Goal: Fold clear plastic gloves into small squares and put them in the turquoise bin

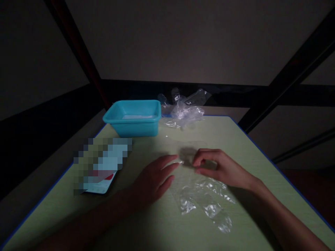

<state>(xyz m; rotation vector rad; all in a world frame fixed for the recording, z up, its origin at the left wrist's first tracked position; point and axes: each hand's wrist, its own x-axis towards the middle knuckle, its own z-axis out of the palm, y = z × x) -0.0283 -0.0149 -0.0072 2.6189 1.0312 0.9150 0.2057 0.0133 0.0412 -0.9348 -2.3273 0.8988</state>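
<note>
A clear disposable plastic glove [211, 209] lies crumpled on the table, its finger parts toward me. My left hand [159, 176] is open at the glove's left side, fingers stretched out and slightly apart; whether the fingertips touch the thin film I cannot tell. Just across from it, my right hand [218, 165] is held above the glove's far part. Its fingers curl toward the thumb, with a small gap between the tips, and nothing shows in them. More clear plastic gloves [183, 109] sit in a loose pile at the table's far edge.
A turquoise plastic basin [138, 129] stands at the far left of the pale table [151, 226], something white inside it. Nearer on the left lies a phone [98, 187], its screen mostly pixelated. Blue edging runs round the table, and a wall [183, 42] rises behind.
</note>
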